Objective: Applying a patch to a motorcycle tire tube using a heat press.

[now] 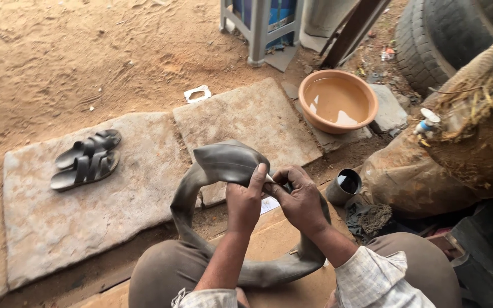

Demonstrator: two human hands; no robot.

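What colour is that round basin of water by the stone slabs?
The basin is orange-brown, holding murky brownish water; the head view shows it.

A matt, dusty black rubber inner tube [223,165] is seen, smooth and limp. Rough, pitted stone slabs [87,217] are laid on loose sandy ground [47,57]. A smooth plastic basin [338,101] is filled with glossy water. Sandals [87,158] appear of dull rubber.

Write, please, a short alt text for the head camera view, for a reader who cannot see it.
A seated person's left hand and right hand pinch a fold of a grey rubber inner tube looped over the knees. Ahead, on stone slabs and sandy ground, lie dark sandals and a clay-coloured basin of water.
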